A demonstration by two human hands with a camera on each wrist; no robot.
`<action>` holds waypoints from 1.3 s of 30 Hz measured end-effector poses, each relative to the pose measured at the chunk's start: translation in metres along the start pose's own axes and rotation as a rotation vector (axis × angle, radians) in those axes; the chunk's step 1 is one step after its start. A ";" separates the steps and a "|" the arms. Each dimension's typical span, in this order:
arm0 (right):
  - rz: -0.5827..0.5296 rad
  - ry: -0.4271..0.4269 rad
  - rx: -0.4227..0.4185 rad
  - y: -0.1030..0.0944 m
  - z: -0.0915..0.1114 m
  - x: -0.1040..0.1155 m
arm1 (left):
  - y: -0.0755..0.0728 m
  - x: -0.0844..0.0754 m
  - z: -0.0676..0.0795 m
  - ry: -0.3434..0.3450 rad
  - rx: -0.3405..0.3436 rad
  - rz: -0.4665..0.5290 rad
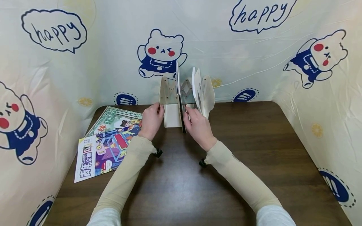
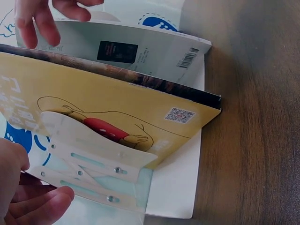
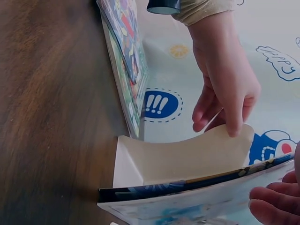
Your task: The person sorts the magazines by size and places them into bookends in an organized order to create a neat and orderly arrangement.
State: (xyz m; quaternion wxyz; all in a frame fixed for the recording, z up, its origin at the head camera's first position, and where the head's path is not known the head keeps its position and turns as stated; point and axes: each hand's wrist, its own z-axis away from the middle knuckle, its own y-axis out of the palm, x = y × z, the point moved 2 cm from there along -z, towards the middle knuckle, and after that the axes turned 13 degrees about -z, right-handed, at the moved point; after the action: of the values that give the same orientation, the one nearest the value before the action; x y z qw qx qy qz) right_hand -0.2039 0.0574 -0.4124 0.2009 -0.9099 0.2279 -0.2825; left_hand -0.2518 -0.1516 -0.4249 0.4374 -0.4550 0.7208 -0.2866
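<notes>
A white expandable book stand (image 1: 172, 116) sits at the back of the table, its scissor links showing between the end panels. My left hand (image 1: 151, 121) pinches the top edge of its left end panel (image 3: 197, 150) between thumb and fingers. Thin books (image 1: 179, 84) stand upright in the middle; one has a yellow cover (image 2: 140, 103) with a QR code. My right hand (image 1: 199, 127) is at their right side, fingers (image 3: 272, 199) loosely extended beside a pale cover. More white books (image 1: 197, 88) lean against the right end panel (image 1: 208, 94).
Left of the stand lie a purple magazine (image 1: 110, 153) and a green one (image 1: 113, 119), overlapping flat on the brown table (image 1: 254, 157). A printed cloth (image 1: 209, 47) with cartoon bears hangs behind the table and along both sides.
</notes>
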 end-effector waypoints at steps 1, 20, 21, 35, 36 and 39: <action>0.003 -0.002 0.001 -0.002 0.001 0.000 | 0.000 0.000 0.000 0.000 0.002 -0.001; 0.013 0.014 0.019 -0.041 0.028 -0.005 | -0.001 0.003 0.001 -0.028 0.046 0.012; 0.017 0.020 0.023 -0.043 0.030 -0.006 | -0.001 0.003 0.001 -0.029 0.048 0.013; 0.081 0.085 0.026 -0.063 0.056 -0.023 | -0.006 0.003 0.014 -0.043 0.077 -0.009; 0.082 0.091 0.027 -0.064 0.057 -0.023 | -0.007 0.003 0.016 -0.037 0.072 -0.015; 0.086 0.100 0.039 -0.066 0.060 -0.025 | -0.009 0.003 0.021 -0.023 0.072 -0.031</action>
State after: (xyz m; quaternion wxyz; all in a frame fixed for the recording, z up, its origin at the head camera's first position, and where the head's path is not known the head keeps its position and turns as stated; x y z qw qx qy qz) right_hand -0.1658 0.1385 -0.4354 0.2190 -0.8800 0.2709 -0.3229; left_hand -0.2297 -0.1582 -0.4287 0.4570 -0.4535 0.6978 -0.3139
